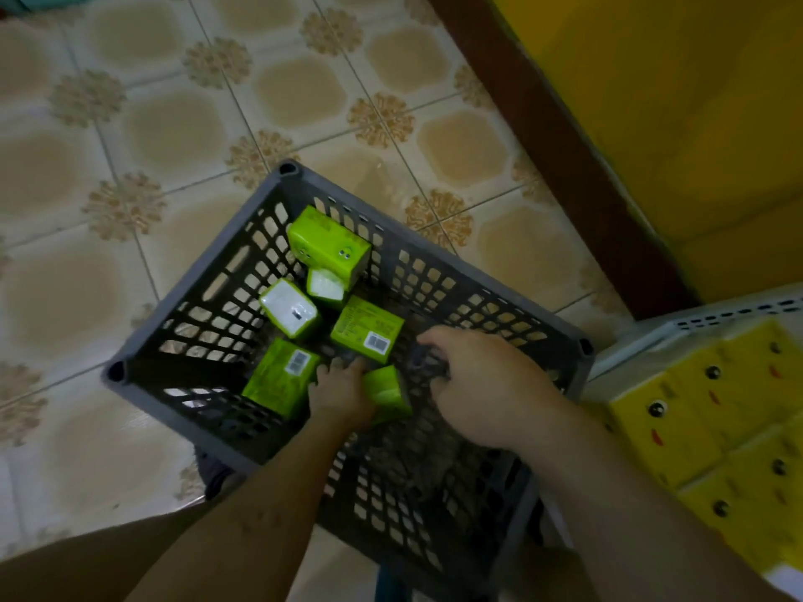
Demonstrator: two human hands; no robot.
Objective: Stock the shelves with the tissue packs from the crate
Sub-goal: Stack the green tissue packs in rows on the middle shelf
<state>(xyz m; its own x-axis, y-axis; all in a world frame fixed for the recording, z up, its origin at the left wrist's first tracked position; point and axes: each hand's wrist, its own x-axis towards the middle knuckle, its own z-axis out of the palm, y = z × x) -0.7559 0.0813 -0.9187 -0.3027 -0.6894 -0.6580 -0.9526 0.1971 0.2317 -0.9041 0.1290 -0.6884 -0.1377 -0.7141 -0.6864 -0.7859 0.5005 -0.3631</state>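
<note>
A grey plastic crate [208, 293] stands on the tiled floor with several green tissue packs lying loose in it. One pack [328, 243] lies at the far end, two [290, 308] [367, 330] in the middle, and one [280, 378] at the left. My left hand [341, 397] reaches into the crate and grips a small green pack [389, 395] at its right side. Just right of that pack, my right hand [478, 375] hangs inside the crate with its fingers curled down towards the mesh floor. I see no pack in it.
At the right a white shelf [695, 323] carries rows of yellow tissue packs [717, 406]. A yellow wall with a brown skirting [565, 145] runs behind it. Patterned floor tiles [130, 167] lie to the left of and beyond the crate.
</note>
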